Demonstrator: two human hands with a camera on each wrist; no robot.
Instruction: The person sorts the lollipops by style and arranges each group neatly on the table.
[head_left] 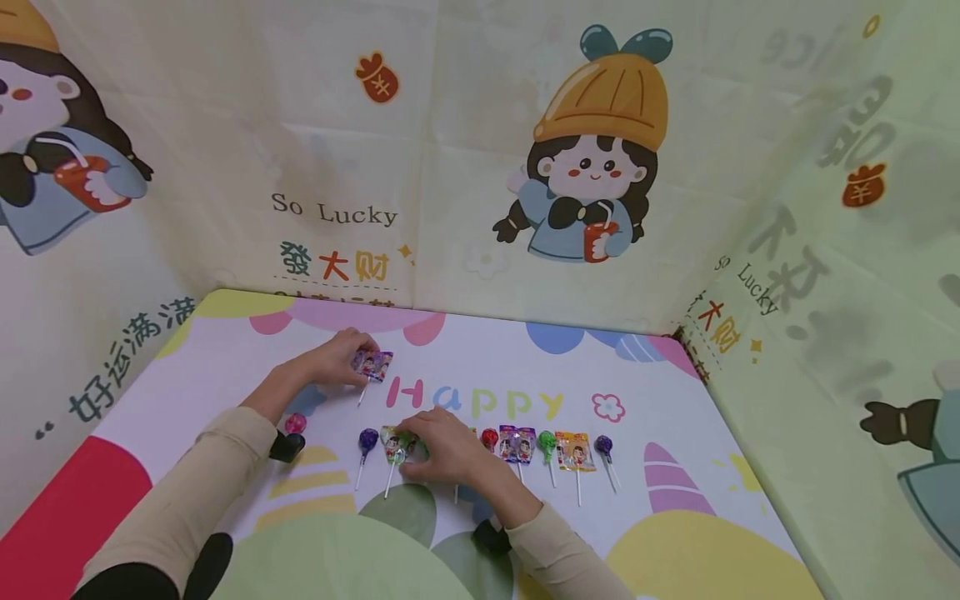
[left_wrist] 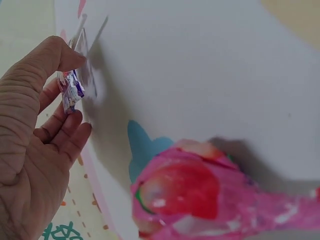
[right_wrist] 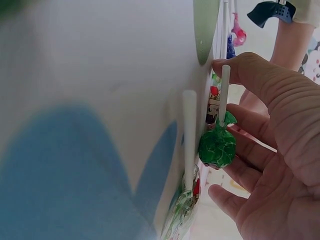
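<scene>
A: Head view. Where is the held item?

B: Left of centre: a purple-packet lollipop (head_left: 375, 365), stick pointing down, pinched by the thumb and fingers of the left hand (head_left: 337, 358). The right hand (head_left: 446, 446), lower centre, arches just beside a yellow-green packet lollipop (head_left: 396, 444); cannot tell whether its fingertips touch it.

A: Left wrist view. Grip?

B: Upper left of the frame: thumb on 1 face of the purple packet, the remaining fingers loosely bent beneath. 1 pink lollipop (left_wrist: 180, 185), lower right, lies apart from that hand.

A: Handling estimate?

B: Light. Candy probably hard, stick stiff, film thin and perhaps slick (judged from its sheen only). Best hold: across the packet over the candy, or on the stick close below. A pinch on loose film alone could let it swivel.

A: Right wrist view?

B: Right of centre: thumb and index tips apart, other fingers bent behind a green lollipop (right_wrist: 217, 145). Cannot tell if anything is pinched. Its round head would likely roll; the stick seems the surer handle.
</scene>
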